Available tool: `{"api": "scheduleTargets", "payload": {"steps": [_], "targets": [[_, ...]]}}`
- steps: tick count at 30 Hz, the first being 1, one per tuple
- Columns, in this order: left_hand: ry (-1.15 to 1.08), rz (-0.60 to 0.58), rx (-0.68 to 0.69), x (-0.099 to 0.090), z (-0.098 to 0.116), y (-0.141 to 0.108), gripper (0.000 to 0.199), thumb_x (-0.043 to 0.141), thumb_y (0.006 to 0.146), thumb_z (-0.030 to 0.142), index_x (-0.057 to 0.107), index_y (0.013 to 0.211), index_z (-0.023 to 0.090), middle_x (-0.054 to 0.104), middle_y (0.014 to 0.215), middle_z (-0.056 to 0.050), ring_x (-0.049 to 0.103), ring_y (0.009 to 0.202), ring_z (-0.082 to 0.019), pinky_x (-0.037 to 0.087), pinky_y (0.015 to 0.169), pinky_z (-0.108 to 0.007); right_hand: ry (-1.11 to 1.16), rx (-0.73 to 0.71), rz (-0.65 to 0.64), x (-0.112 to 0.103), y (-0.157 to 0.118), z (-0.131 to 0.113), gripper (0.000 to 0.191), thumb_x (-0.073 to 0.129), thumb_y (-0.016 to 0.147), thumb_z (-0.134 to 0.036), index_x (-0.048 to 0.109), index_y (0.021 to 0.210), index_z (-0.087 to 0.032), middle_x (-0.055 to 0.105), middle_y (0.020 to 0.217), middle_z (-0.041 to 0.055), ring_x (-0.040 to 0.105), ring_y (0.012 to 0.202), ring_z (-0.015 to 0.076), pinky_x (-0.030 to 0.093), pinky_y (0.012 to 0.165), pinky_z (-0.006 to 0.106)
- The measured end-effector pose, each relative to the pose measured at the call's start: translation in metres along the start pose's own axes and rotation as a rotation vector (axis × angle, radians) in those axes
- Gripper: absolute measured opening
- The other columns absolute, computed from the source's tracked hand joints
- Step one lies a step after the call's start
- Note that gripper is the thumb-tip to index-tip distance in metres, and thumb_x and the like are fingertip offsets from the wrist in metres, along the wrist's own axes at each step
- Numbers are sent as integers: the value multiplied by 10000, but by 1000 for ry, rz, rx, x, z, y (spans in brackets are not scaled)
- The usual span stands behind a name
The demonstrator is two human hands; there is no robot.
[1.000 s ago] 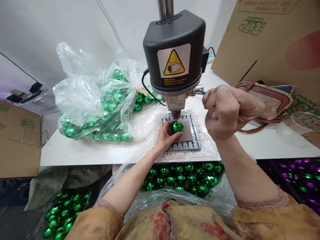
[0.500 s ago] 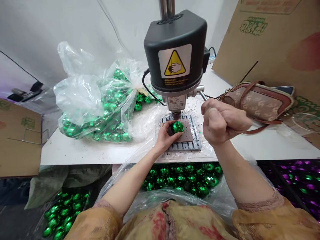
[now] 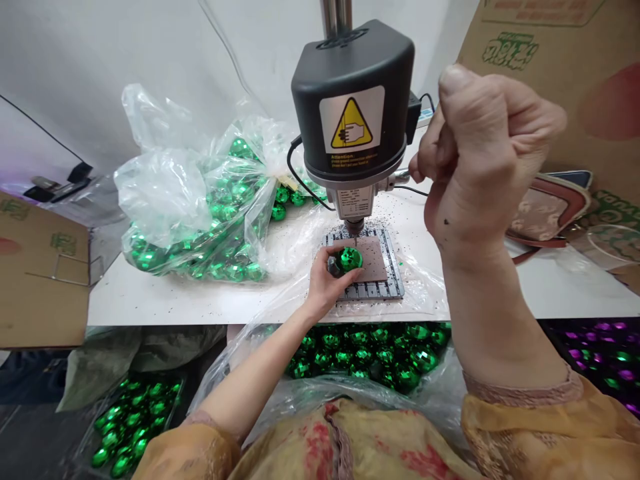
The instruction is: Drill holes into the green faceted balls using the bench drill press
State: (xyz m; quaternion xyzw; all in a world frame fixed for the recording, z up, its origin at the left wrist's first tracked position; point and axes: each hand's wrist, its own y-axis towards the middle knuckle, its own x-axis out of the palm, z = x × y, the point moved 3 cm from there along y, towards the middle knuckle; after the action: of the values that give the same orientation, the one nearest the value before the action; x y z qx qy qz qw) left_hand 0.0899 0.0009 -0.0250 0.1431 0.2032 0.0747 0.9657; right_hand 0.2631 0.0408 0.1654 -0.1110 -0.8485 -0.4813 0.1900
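Observation:
Between the thumb and fingers of my left hand [image 3: 325,275] is a shiny green faceted ball [image 3: 351,259]. It is just in front of the drill bit, over a brownish square pad [image 3: 374,259] on the slotted metal base plate [image 3: 395,288]. Above it stands a bench drill press [image 3: 354,113] with a black housing and a yellow hand-warning label. My right hand [image 3: 493,147] is raised at the drill's right side, fingers curled around the feed lever [image 3: 400,176]. Most of the lever is hidden behind that hand.
A clear plastic bag [image 3: 165,187] of green balls lies on the white table [image 3: 165,308] at left. Below the table edge, more green balls [image 3: 370,350] fill a plastic-lined container. A handbag [image 3: 550,207] and a large cardboard box [image 3: 595,60] stand at right. Dark shavings litter the tabletop.
My right hand has swung up and toward me with the lever. The drill bit has risen off the ball, and my left hand has drawn the ball slightly left and nearer.

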Motion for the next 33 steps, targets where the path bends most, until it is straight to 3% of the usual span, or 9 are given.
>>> {"api": "scheduleTargets", "payload": {"steps": [2, 6, 8, 11, 15, 21, 26, 30, 33], "targets": [[39, -61, 14, -13, 8, -15, 429, 850, 748, 377, 636, 1082, 214, 696, 1046, -59, 668, 979, -220, 537, 877, -358, -12, 2, -20, -2, -1, 0, 499, 736, 831, -291, 393, 477, -216, 274, 423, -61, 261, 368, 78, 203, 379, 300], [123, -614, 111, -29, 26, -57, 407, 823, 782, 449, 690, 1102, 234, 705, 1025, -64, 684, 923, -220, 546, 803, -327, 7, 1, -33, -4, -1, 2, 479, 762, 806, -321, 428, 477, -223, 311, 414, -50, 276, 364, 91, 203, 380, 325], [173, -763, 162, -39, 28, -67, 454, 822, 777, 494, 697, 1134, 243, 714, 1048, -73, 692, 954, -236, 550, 818, -332, 14, 0, -15, -4, -1, 3, 461, 739, 829, -303, 445, 485, -218, 343, 415, -47, 293, 364, 89, 199, 387, 322], [218, -500, 166, -62, 19, -35, 323, 697, 902, 464, 679, 1127, 233, 726, 1032, -69, 690, 932, -217, 547, 829, -330, 27, -28, 19, -4, -1, 5, 455, 714, 850, -274, 445, 490, -202, 341, 412, -57, 312, 350, 75, 178, 383, 302], [476, -50, 99, -89, -13, 65, 174, 510, 968, 226, 662, 1051, 218, 693, 1005, -87, 648, 909, -235, 520, 853, -373, -6, -53, 17, -6, -1, 7, 452, 691, 862, -239, 454, 482, -184, 286, 405, -72, 339, 348, 57, 210, 382, 271], [923, -126, -119, -90, -67, 164, 348, 586, 737, -14, 671, 1021, 168, 548, 1332, -218, 510, 1252, -431, 411, 1024, -554, -64, -57, 2, -7, -2, 5, 434, 624, 889, -192, 449, 492, -188, 322, 408, -73, 362, 347, 46, 217, 376, 278], [773, -90, -90, -95, -74, 175, 291, 692, 732, 78, 664, 1005, 173, 604, 1213, -169, 569, 1174, -374, 466, 987, -482, -80, -53, -11, -8, -3, 5, 419, 622, 899, -202, 459, 513, -195, 301, 425, -74, 363, 371, 54, 225, 390, 279], [14, 20, -205, -95, -59, 153, 359, 708, 822, 355, 594, 1122, 192, 662, 936, -64, 656, 753, -190, 547, 719, -341, -36, -80, 0, -7, -3, 7, 436, 631, 904, -202, 430, 518, -188, 288, 433, -73, 359, 382, 49, 227, 399, 260], [-392, -94, -294, -78, -41, 116, 423, 683, 844, 491, 579, 1136, 203, 691, 928, -55, 663, 651, -158, 540, 609, -310, -23, -84, 21, -6, -3, 7, 437, 638, 905, -212, 433, 520, -183, 334, 419, -71, 346, 372, 42, 209, 390, 252]]}}
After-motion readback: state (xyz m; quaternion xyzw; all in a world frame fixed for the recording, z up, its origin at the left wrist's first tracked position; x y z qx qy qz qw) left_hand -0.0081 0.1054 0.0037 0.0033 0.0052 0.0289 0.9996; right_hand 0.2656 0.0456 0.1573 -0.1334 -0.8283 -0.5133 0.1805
